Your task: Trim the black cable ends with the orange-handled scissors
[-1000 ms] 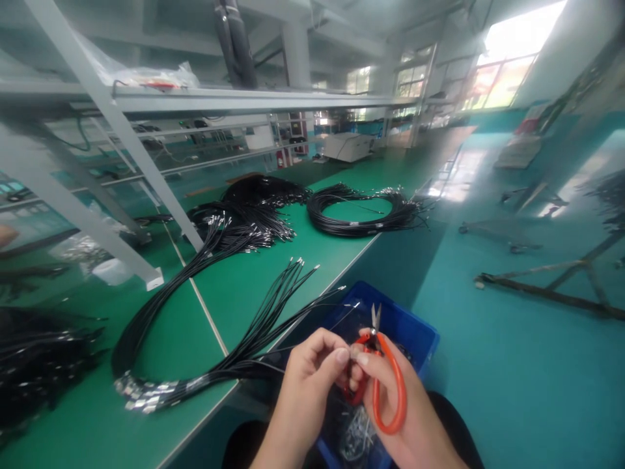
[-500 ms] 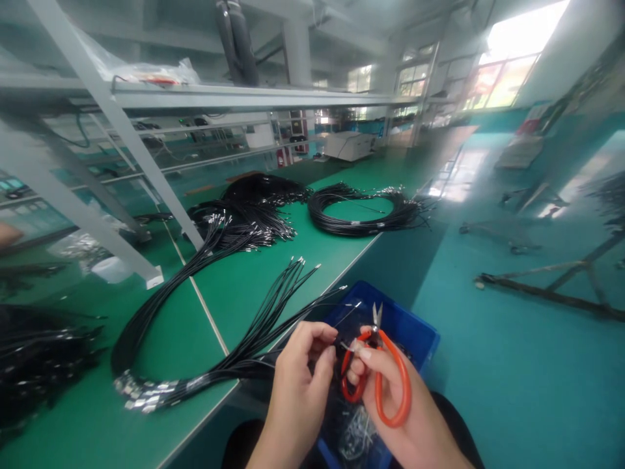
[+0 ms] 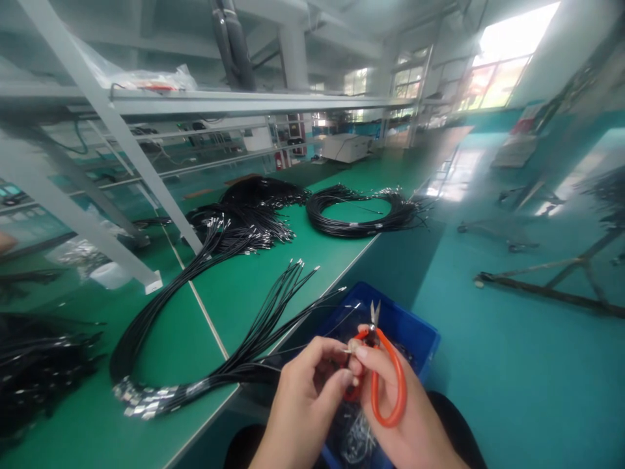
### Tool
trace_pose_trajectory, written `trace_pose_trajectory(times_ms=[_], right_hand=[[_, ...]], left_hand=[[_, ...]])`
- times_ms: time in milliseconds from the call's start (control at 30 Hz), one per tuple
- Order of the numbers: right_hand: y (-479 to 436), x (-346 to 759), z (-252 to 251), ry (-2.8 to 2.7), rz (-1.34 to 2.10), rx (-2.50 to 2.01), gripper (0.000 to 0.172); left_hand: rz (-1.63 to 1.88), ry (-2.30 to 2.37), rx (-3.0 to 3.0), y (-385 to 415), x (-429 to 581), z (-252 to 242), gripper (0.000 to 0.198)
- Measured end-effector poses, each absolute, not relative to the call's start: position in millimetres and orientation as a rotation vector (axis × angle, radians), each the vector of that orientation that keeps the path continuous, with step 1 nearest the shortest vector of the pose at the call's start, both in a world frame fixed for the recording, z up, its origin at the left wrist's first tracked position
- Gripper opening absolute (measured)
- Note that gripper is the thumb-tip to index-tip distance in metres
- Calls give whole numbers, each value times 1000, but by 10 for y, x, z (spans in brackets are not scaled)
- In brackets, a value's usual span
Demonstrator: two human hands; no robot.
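My right hand [image 3: 407, 404] holds scissors [image 3: 396, 384] with red-orange handles, their blades pointing up and slightly apart. Its thumb and forefinger also pinch a small pale tip [image 3: 348, 351]. My left hand [image 3: 305, 397] is curled beside it, forefinger reaching to that tip and thumb lower down. A thin black cable seems to run into the left fingers, mostly hidden by them. To the left, a bundle of black cables [image 3: 146, 319] curves over the green table, bound with silvery wrapping, its loose silver-tipped ends fanning out near my hands.
Below my hands is a blue bin [image 3: 422, 332] with clear scraps [image 3: 359, 436] inside. A coiled cable ring [image 3: 342, 228] and cable heaps [image 3: 244, 225] lie farther along the green table [image 3: 215, 293]. Metal shelf posts [image 3: 141, 156] rise at left. Part of another person's hand [image 3: 6, 242] shows at the left edge.
My left hand has moved right and slightly down, its forefinger now meeting the right hand's fingertips. The scissors have shifted slightly left and stay in my right hand.
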State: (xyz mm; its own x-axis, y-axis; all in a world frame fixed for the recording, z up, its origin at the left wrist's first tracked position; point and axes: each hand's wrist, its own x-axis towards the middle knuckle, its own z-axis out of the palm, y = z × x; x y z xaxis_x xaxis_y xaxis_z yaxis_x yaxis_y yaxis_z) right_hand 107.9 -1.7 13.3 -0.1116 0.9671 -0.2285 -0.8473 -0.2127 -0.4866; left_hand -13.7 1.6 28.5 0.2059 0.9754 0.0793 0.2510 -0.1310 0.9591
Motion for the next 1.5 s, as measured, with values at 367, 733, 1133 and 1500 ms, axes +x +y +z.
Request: trace_pose_trajectory(times_ms=[367, 733, 1133, 1500], right_hand=[[61, 1058, 155, -526, 1435, -833, 24], [27, 1151, -82, -863, 1025, -1011, 30], [25, 1097, -131, -1253, 411, -1214, 34], [-209, 1121, -87, -1106, 1140, -1191, 19]], left_hand=[[1047, 1129, 1304, 63, -125, 167, 12], [1056, 1091, 1229, 109, -119, 141, 16], [1075, 1088, 1221, 61, -69, 133, 14], [1302, 1078, 1110, 153, -148, 70, 6]])
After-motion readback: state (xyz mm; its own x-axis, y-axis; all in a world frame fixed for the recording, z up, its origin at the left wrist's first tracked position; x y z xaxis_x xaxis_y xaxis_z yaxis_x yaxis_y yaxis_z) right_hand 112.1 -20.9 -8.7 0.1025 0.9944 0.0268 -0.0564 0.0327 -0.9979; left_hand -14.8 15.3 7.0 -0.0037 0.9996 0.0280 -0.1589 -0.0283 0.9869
